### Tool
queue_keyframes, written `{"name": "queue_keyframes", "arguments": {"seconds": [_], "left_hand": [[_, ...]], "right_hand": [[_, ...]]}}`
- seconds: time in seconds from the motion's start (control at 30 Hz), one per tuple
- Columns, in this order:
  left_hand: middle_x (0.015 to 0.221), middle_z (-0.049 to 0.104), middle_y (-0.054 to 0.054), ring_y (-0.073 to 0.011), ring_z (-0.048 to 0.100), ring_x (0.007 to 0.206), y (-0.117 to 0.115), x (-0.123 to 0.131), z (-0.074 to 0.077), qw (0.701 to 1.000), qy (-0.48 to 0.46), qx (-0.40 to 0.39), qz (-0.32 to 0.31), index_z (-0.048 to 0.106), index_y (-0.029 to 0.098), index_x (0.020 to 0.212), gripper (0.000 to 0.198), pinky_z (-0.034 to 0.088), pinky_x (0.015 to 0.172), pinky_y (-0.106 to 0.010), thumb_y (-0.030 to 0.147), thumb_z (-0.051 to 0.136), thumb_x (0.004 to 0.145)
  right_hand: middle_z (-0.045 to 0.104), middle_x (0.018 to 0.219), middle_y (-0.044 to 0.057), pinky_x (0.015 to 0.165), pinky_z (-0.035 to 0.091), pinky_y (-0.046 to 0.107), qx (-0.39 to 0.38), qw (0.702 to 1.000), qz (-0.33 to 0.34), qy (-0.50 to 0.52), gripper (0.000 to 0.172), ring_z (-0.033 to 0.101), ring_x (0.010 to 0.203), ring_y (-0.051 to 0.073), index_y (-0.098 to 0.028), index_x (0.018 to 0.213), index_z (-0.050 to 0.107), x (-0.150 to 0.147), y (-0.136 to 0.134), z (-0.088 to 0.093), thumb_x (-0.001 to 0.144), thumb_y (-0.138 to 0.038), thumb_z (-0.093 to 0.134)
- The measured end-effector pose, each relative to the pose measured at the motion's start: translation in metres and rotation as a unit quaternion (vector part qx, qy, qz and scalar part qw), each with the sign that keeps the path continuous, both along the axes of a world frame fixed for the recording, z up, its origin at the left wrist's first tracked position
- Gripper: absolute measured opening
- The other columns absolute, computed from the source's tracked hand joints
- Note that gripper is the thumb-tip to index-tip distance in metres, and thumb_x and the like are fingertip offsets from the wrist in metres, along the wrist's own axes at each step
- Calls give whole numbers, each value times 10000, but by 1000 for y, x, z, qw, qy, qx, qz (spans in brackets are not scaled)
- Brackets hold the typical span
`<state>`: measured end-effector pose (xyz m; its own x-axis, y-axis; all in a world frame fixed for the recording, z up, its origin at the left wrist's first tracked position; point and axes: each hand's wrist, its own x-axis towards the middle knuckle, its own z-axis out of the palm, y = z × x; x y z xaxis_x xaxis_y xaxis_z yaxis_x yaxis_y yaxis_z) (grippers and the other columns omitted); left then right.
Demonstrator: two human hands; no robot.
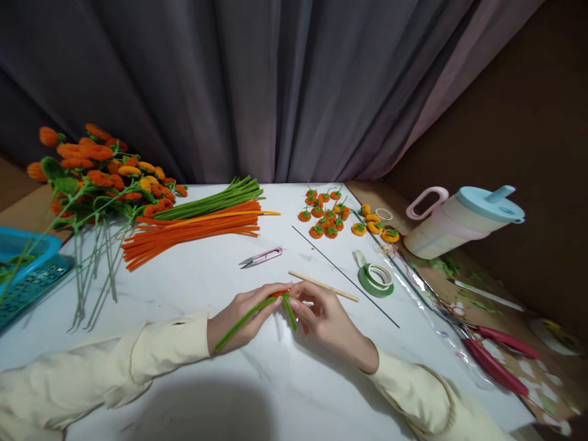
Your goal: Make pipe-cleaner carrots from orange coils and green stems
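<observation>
My left hand (244,311) and my right hand (327,313) meet over the front middle of the white table. Between their fingertips they pinch a green pipe cleaner (245,323), one end slanting down left across my left hand, the other hanging short between the hands. A bit of orange fuzzy material (279,294) shows at the fingertips, mostly covered. Just behind my right hand lies a thin wooden stick (324,286). Pink-handled thread snips (261,258) rest behind my left hand. A dark green wire (344,275) lies diagonally beyond the stick.
Bundles of orange pipe cleaners (193,236) and green pipe cleaners (215,199) lie behind, beside fuzzy orange flowers (98,159). Small orange pieces (328,214) cluster at the back. Green tape (376,280), a tumbler (459,223) and red-handled pliers (496,364) sit right; a blue basket (34,269) left.
</observation>
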<state>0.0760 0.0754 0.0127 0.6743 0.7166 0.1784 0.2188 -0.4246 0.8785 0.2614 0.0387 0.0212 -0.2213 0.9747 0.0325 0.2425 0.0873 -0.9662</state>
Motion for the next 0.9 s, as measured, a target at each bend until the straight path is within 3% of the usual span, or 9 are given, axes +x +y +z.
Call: {"name": "queue_keyframes", "arguments": {"seconds": [0.1,0.23,0.47,0.57,0.67,0.73,0.8,0.83,0.9], "left_hand": [[1087,658,-42,-157,633,944,-1,1,3,1000,14,-25,9,510,208,1177,276,478,827,-234,264,439,916],[873,675,-34,-158,642,790,1,6,8,986,-30,-160,20,548,183,1018,221,506,706,-247,352,480,894],[689,687,-95,-156,638,568,10,13,6,881,-133,-453,-23,529,118,847,299,506,565,-259,397,623,795],[677,693,-118,-122,618,509,15,12,3,818,-146,-555,-38,583,84,763,232,486,504,-197,312,617,791],[628,685,-110,-85,584,452,19,11,1,763,-158,-625,-53,611,73,665,207,467,468,-148,255,615,763],[615,681,-112,-90,584,442,20,11,3,760,-156,-627,-72,611,73,652,195,467,454,-150,242,617,748],[598,669,-92,-111,604,465,19,11,5,785,-161,-592,-88,609,75,708,178,484,469,-173,247,625,753],[595,661,-76,-123,617,489,18,11,7,803,-169,-565,-89,602,82,754,180,497,491,-190,259,631,761],[630,661,-56,-143,638,547,15,11,8,842,-180,-503,-74,572,103,855,225,517,544,-232,308,634,787]], "right_hand": [[525,671,-7,459,381,193,8,1000,-2,-13,185,490,567,92,-166,784,531,0,0,0,882,-317,490],[550,662,-2,460,369,191,67,995,1,-81,144,498,578,99,-171,777,532,1,-3,5,881,-249,470],[536,696,18,495,389,224,246,950,31,-191,99,471,558,111,-171,858,491,8,-6,5,880,-136,401],[555,722,56,508,408,251,335,903,60,-261,147,502,611,144,-137,934,490,11,-5,5,872,-80,370],[600,737,105,497,418,286,477,797,93,-360,233,541,654,188,-94,1013,503,15,-2,9,871,-47,325],[633,772,132,508,437,307,560,719,122,-393,258,573,695,210,-89,1029,525,17,0,12,884,-61,313],[654,827,142,539,461,316,601,683,140,-391,231,598,759,225,-100,1024,545,19,2,14,893,-91,356],[657,848,139,552,468,313,599,689,138,-382,216,604,782,225,-109,1028,548,19,2,13,894,-99,380],[654,855,124,578,478,305,550,755,115,-338,215,605,798,212,-130,1047,535,20,3,11,895,-97,388]]}}
